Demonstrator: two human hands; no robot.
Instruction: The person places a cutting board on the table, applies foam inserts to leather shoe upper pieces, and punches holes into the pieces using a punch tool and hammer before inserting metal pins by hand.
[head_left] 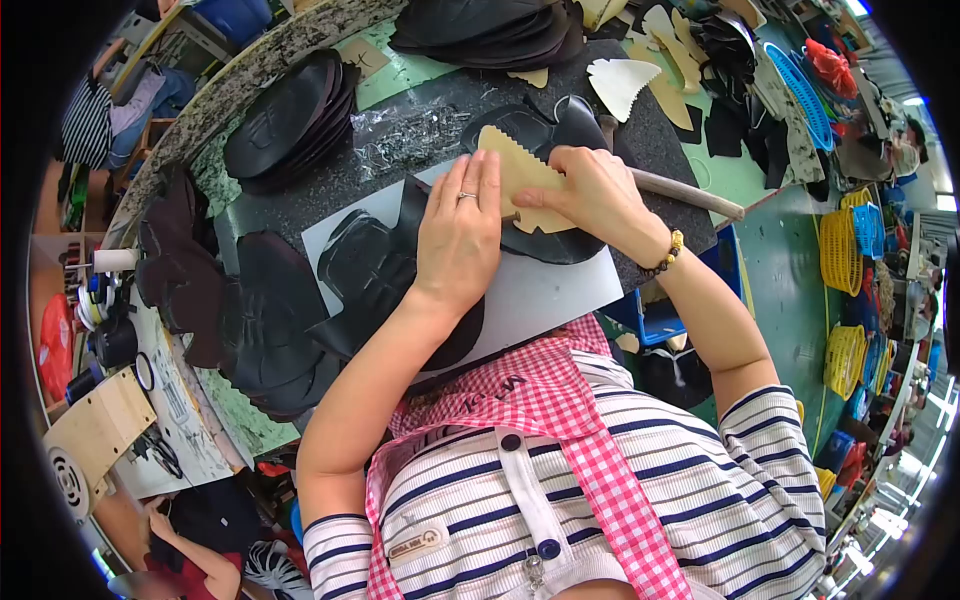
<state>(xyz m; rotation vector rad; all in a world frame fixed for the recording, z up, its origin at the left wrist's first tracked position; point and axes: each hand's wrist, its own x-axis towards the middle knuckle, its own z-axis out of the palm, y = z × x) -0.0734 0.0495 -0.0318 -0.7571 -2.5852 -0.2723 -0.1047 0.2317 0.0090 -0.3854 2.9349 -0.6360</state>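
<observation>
A tan template with a toothed edge (515, 172) lies over black cut pieces on a white board (545, 295). My right hand (603, 197) grips its right side, thumb on top and fingers at the toothed edge. My left hand (458, 235), a ring on one finger, lies flat with fingers together at the template's left edge, over a black piece (365, 260). Another black piece (560, 245) shows below the template. A hammer's wooden handle (690, 190) extends to the right behind my right wrist.
Stacks of black pieces (285, 120) stand at the back and left. A white toothed template (622, 88) lies at the back right. A blue crate (660, 315) is below the table's right edge. Two other people, one in a striped top (88, 122), are at the left.
</observation>
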